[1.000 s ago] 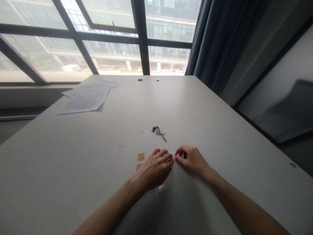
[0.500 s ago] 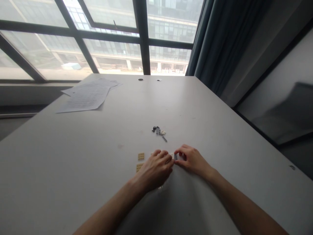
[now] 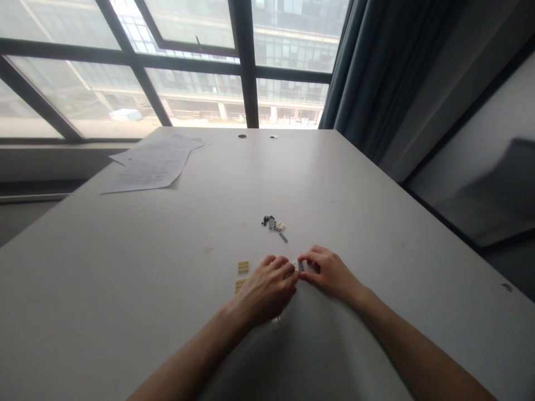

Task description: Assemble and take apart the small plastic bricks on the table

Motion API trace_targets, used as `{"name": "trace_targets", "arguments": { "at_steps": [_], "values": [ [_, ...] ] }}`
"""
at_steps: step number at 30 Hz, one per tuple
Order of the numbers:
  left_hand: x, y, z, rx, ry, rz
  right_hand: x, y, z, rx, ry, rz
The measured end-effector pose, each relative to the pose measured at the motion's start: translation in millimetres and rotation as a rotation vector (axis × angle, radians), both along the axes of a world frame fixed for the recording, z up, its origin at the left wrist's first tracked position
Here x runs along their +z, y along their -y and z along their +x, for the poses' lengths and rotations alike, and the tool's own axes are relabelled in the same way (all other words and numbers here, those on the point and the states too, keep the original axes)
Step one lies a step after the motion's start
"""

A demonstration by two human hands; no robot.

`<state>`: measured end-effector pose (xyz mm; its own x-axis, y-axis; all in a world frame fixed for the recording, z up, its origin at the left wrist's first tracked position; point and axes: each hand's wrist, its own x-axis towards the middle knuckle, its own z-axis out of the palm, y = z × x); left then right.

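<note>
So the big white table (image 3: 376,234) is under everything, with a stack of papers (image 3: 150,167) way off past my left hand (image 3: 267,289). Ahead of my grip there's a little pile of dark and grey bits (image 3: 273,224), and two tan plates (image 3: 242,267) sit just left of my knuckles. My right hand (image 3: 330,273) meets the left one, both pinched shut on the small brick piece (image 3: 300,265) between the fingertips. I reckon it's featherlight, stiff plastic, slick and easy to flick away, so I'd grab it by the side edges.
</note>
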<state>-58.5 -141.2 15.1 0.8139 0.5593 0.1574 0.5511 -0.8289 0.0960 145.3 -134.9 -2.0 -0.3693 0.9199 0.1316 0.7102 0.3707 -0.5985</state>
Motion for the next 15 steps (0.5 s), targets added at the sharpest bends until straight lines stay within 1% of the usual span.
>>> {"name": "trace_targets", "arguments": {
  "at_steps": [5,8,11,13,15],
  "values": [
    [-1.8,0.0,0.7,0.008,0.045,-0.006,-1.5,-1.5,1.1,0.007,0.006,-0.002],
    [4.1,-4.2,-4.8,0.014,0.13,-0.008,-0.6,-2.0,1.5,0.005,0.01,-0.016],
    [16.6,-11.5,-20.8,0.077,0.289,0.027,0.5,-2.1,1.9,0.007,0.009,-0.028],
    [24.7,-15.4,-36.9,0.154,0.428,0.079,0.5,-2.2,1.9,0.009,0.01,-0.028],
    [29.1,-16.2,-54.8,0.231,0.542,0.121,-0.3,-2.4,1.2,0.007,0.012,-0.015]
  ]
}}
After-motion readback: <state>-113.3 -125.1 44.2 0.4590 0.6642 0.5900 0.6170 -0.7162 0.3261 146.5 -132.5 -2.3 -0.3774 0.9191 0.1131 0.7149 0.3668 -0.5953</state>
